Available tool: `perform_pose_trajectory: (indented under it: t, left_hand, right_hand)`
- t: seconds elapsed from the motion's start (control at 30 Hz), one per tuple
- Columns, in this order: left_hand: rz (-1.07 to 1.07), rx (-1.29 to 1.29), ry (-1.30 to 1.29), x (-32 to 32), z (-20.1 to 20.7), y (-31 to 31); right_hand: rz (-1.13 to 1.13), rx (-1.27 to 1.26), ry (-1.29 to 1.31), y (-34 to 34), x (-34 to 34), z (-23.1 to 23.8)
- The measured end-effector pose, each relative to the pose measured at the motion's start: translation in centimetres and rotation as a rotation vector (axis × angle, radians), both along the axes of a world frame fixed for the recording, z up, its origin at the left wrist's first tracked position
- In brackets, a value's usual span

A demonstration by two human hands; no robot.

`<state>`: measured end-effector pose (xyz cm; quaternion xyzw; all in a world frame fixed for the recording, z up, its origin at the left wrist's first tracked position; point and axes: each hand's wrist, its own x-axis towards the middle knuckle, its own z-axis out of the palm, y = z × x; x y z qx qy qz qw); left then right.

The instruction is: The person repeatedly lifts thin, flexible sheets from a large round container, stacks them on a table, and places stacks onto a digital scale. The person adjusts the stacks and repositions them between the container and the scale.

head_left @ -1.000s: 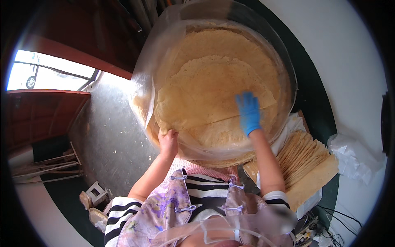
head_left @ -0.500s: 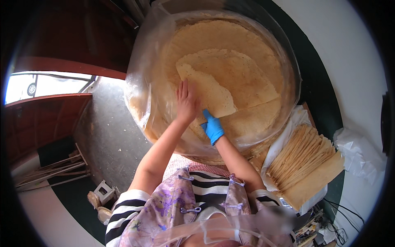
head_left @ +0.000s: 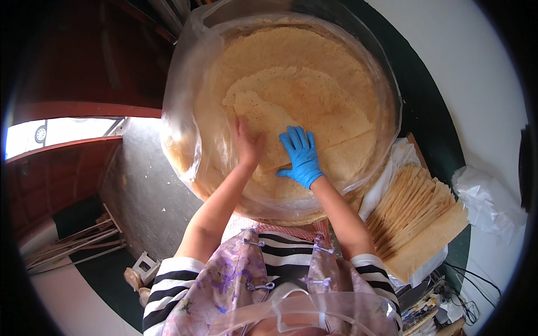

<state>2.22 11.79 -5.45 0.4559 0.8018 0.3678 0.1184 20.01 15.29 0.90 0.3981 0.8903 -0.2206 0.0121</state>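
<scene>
Head view: blue-gloved right hand (head_left: 301, 158) and bare left hand (head_left: 249, 147), each grip spread and seemingly holding nothing, rest on the thin, tan, folded sheet (head_left: 319, 106) atop a round tan stack (head_left: 269, 47) in clear plastic (head_left: 184, 106). Folding seems in hand; the next move calls for gentle pressing.

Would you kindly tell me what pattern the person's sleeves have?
The sleeves have black and white stripes, shown in the head view.

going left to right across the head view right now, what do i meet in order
car wheel → grey floor → bare left hand → blue-gloved right hand → stack of thin tan sheets → crumpled white plastic bag
</scene>
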Motion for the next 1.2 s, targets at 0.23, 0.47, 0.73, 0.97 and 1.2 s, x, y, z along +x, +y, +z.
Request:
perform_pose_trajectory:
  t: [0.23, 0.47, 0.73, 0.97, 1.2]
  left_hand:
    - [0.067, -0.094, -1.257, 2.4, 9.2, -2.6]
    - [-0.465, 0.068, -0.464, 5.1, 9.2, 2.8]
    - [-0.514, -0.087, 0.337, 4.6, -0.8, 10.7]
    - [-0.035, 0.440, -0.993, 6.6, -1.4, 6.5]
    - [-0.068, -0.221, -1.550, 10.4, 7.1, -1.6]
  right_hand:
    - [-0.109, -0.134, 0.456, -1.7, 1.7, -4.3]
    - [-0.988, -0.697, 1.221, -2.8, 3.1, -8.6]
    - [-1.309, -1.438, 1.438, 0.3, 5.7, -7.5]
    - [-1.341, -1.594, 1.638, 0.0, 5.7, -4.5]
    - [-1.086, -1.732, 1.860, -8.2, 8.5, -0.4]
